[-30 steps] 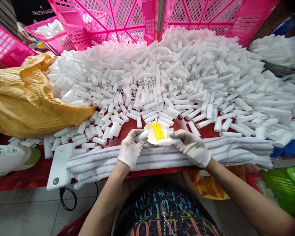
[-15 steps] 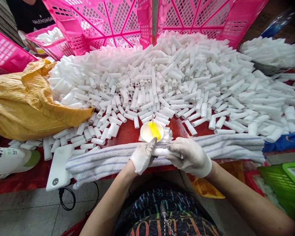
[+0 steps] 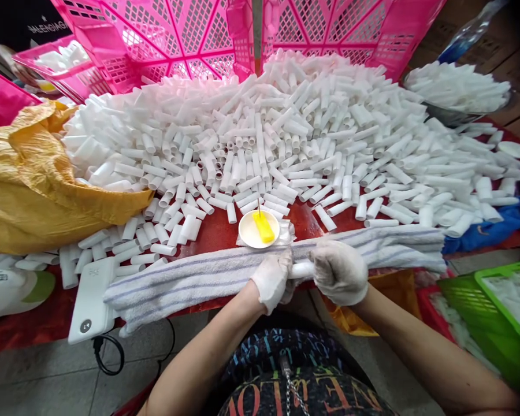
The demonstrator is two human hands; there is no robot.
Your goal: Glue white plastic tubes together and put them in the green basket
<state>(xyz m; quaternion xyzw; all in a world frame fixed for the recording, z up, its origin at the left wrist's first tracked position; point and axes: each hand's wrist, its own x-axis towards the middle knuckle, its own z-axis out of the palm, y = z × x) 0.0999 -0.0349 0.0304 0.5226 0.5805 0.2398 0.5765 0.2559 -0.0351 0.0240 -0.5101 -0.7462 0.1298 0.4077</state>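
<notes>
In the head view, I have a white tube [image 3: 302, 270] between my two gloved hands, low in front of me and over the near edge of the striped towel [image 3: 177, 283]. Its long axis runs side to side, nearly level, from one hand to the other. My left hand [image 3: 274, 280] is closed around the left end, its back toward me. My right hand [image 3: 341, 271] is curled into a fist at the right end, holding there, though the fingers hide how far the tube reaches inside. Only the middle stretch shows, so neither hand is clearly nearer.

Just beyond my hands, a little to the left, sits a white dish [image 3: 246, 237] with a yellow block [image 3: 263, 226] in it and a thin pin [image 3: 259, 204] standing upright at the block's far end. The dish is nearer my left hand, and the tube is apart from it. Farther off, a heap of loose tubes [image 3: 264, 127] spreads across the red table [image 3: 212, 234].
</notes>
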